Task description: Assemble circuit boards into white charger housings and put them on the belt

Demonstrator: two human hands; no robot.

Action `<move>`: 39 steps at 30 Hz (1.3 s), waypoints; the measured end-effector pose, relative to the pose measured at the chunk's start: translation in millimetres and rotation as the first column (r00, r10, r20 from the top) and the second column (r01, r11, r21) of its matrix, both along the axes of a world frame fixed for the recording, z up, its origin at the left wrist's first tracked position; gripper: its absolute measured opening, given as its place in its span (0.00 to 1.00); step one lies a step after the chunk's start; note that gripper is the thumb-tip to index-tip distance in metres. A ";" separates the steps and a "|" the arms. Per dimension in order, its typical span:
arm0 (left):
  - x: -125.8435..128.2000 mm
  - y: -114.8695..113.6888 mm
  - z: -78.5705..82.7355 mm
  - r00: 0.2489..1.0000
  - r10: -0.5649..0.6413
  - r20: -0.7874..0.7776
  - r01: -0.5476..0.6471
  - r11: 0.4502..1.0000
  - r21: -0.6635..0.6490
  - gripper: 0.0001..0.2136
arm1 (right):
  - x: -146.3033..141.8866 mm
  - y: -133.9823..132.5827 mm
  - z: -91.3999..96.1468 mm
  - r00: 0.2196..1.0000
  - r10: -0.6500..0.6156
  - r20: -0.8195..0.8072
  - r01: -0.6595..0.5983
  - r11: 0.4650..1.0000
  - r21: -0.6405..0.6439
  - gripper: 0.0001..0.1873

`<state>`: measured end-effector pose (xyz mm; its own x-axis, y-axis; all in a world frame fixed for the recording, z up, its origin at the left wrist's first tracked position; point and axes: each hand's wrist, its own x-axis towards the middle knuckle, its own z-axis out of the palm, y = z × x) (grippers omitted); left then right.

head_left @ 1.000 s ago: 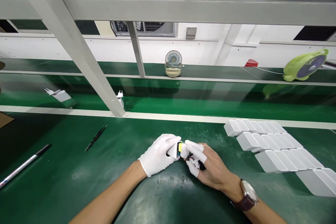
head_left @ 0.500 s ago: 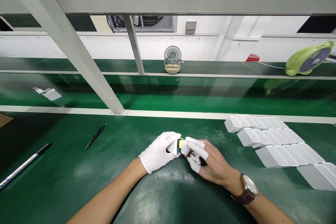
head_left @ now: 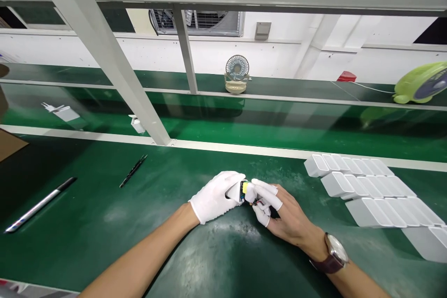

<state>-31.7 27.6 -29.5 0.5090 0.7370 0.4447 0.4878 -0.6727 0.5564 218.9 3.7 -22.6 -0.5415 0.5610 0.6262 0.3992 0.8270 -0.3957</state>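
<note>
My left hand [head_left: 218, 197], in a white glove, is closed around a white plastic charger housing [head_left: 234, 192]. At the housing's open end a circuit board [head_left: 242, 192] with a yellow component [head_left: 245, 188] shows partly. My right hand [head_left: 279, 207], with white finger covers and a wristwatch [head_left: 335, 247], pinches a white end piece [head_left: 250, 193] beside the yellow component. Small dark wires or parts show below the right fingertips, too small to make out. Both hands meet just above the green table [head_left: 195, 260], and the fingers hide much of the parts.
Rows of white plastic cases [head_left: 366, 186] stand at the right. Black tweezers [head_left: 133, 171] and a silver-and-black pen-like rod [head_left: 41, 205] lie at the left. White chargers [head_left: 66, 112] sit on the green belt behind, beyond a grey post [head_left: 122, 74]. A small fan [head_left: 237, 71] stands farther back.
The view has shifted slightly. A second white charger has come into sight left of the post, and the other charger has slid a little left. Both hands keep nearly the same hold.
</note>
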 end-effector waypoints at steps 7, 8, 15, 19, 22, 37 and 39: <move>-0.2 -0.5 0.3 1.000 0.022 -0.016 -0.022 1.000 -0.017 0.28 | 0.0 -1.1 0.7 1.000 0.014 -0.002 -0.014 1.000 -0.025 0.38; 0.0 -0.5 0.7 1.000 0.025 -0.019 -0.026 0.999 -0.019 0.28 | 0.1 -1.1 0.8 1.000 0.014 -0.004 -0.014 1.000 -0.022 0.38; 0.7 -1.3 1.9 0.999 0.045 -0.019 -0.046 0.997 -0.060 0.27 | -1.6 -0.7 7.7 1.000 0.009 -0.006 -0.010 1.000 -0.022 0.40; 0.8 -1.5 2.1 0.999 0.038 -0.010 -0.039 0.996 -0.082 0.26 | -1.6 0.1 7.2 1.000 0.005 -0.004 -0.005 0.999 -0.038 0.40; 1.3 -1.6 3.7 0.999 0.038 0.000 -0.038 0.996 -0.079 0.26 | -0.4 1.0 2.6 1.000 -0.007 0.005 0.007 0.999 -0.033 0.39; 4.7 -2.2 6.4 1.000 0.025 0.002 -0.025 0.994 -0.108 0.23 | -2.2 -0.2 -2.6 0.997 -0.045 0.069 0.044 0.999 0.019 0.37; 5.0 -2.2 7.5 0.999 0.032 0.001 -0.032 0.993 -0.114 0.25 | -3.1 -0.3 -1.7 0.997 -0.051 0.066 0.051 0.999 0.008 0.38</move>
